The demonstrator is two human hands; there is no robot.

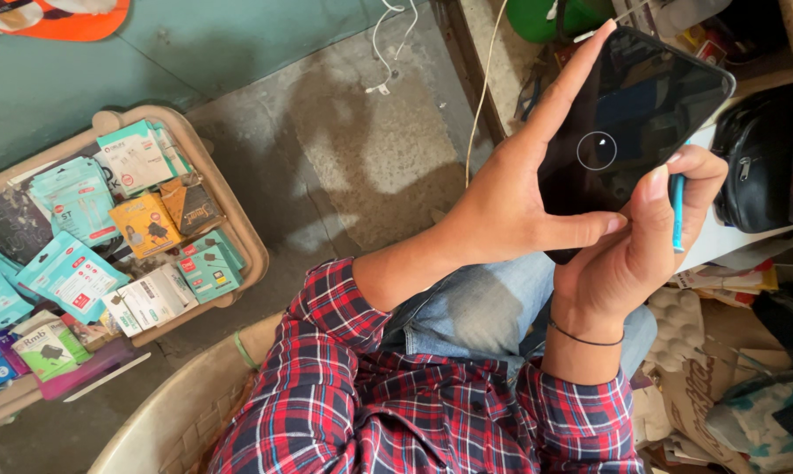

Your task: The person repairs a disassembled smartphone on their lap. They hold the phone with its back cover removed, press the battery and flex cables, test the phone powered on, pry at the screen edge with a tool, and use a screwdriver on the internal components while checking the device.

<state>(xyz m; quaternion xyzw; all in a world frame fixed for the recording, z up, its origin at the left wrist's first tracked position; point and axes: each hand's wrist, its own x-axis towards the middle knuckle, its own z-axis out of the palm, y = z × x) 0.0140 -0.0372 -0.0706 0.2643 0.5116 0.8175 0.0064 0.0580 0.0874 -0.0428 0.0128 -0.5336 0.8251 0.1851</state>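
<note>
Phone (634, 114) (dark screen), both hands' grip

Clutter around the seat
Tray (249, 250) of teal and yellow boxes (146, 224) on the floor, white cable (388, 48) near a shelf, black bag (752, 162), egg carton (677, 325)

Concrete floor (344, 149): beige tray (238, 219) with small boxed packets (142, 228), white cable (388, 53).

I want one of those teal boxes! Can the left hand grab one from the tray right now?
Probably not as things stand. The left hand is busy holding the dark phone, and the tray of teal boxes sits well off to the side on the floor.
</note>
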